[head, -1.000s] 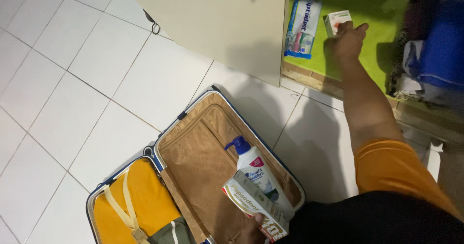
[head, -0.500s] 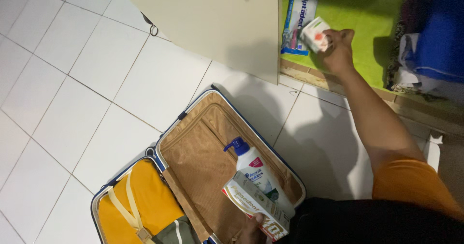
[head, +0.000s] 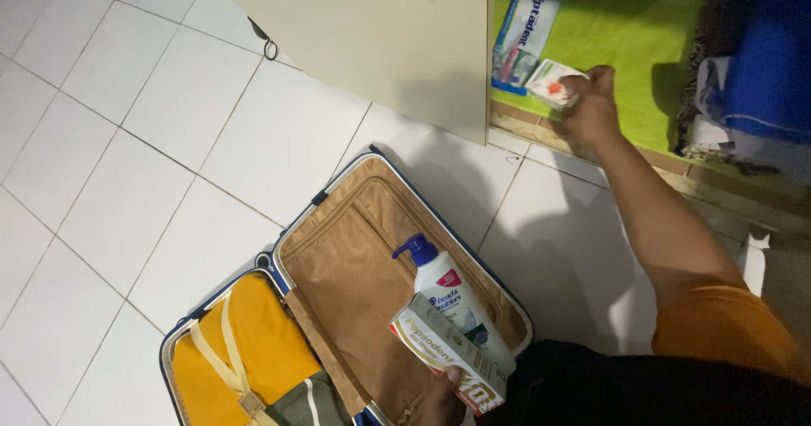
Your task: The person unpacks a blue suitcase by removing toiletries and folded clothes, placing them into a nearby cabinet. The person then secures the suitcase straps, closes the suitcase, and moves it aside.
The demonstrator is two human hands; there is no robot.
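My right hand [head: 591, 103] reaches into the cupboard and grips a small white box [head: 551, 81] just above the front edge of the green shelf [head: 642, 46]. My left hand [head: 442, 395], at the bottom of the view, holds a long white and red toothpaste box [head: 443, 350] over the open suitcase [head: 338, 240]. A white shampoo bottle with a blue pump [head: 443, 287] lies on the tan lining of that half. The other half has a yellow cover with straps [head: 228, 350].
A cream cupboard door [head: 380, 37] stands open over the white tiled floor [head: 127, 139]. A blue and white packet [head: 522, 42] lies on the green shelf. Folded blue and white clothes [head: 760, 63] are stacked at the right. A black cord loop [head: 270, 48] hangs by the door.
My right hand has picked the small white box off the shelf and drawn it toward the shelf's front edge. My left hand has kept the toothpaste box still.
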